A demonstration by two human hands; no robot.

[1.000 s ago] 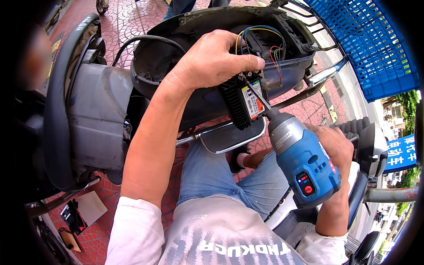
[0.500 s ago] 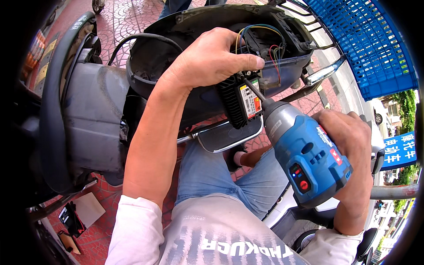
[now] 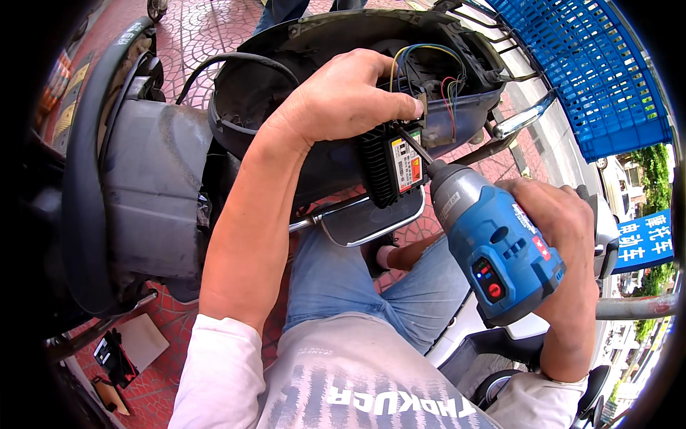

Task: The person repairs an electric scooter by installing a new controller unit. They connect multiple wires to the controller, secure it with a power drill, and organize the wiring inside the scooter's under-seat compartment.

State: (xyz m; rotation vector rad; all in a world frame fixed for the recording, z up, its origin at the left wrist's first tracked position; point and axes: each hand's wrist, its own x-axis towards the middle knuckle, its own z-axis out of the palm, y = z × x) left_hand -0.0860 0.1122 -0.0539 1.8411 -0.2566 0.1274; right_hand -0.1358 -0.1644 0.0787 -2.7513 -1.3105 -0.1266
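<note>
My left hand [image 3: 346,96] is closed on the upper end of a black finned controller box [image 3: 381,171], thumb stretched across its top and other fingers partly hidden behind. A white, yellow and orange label [image 3: 407,163] covers one side of the box. My right hand [image 3: 554,211] grips a blue cordless impact driver [image 3: 493,243] with a grey nose. Its long bit [image 3: 416,145] slants up to the top end of the box, just below my left thumb; the screw itself is too small to make out. Thin coloured wires [image 3: 434,47] loop behind the hand.
An open dark scooter body [image 3: 246,93] lies beyond my hands, with a long black seat-like part [image 3: 86,186] at left. A chrome-edged footrest [image 3: 371,223] sits under the box. At upper right hangs a blue plastic basket [image 3: 586,71]. A phone-like device [image 3: 114,357] lies at lower left.
The driver has tilted slightly, its rear end a little higher, while its bit stays at the box's top end. The left hand keeps its grip, with only a small shift.
</note>
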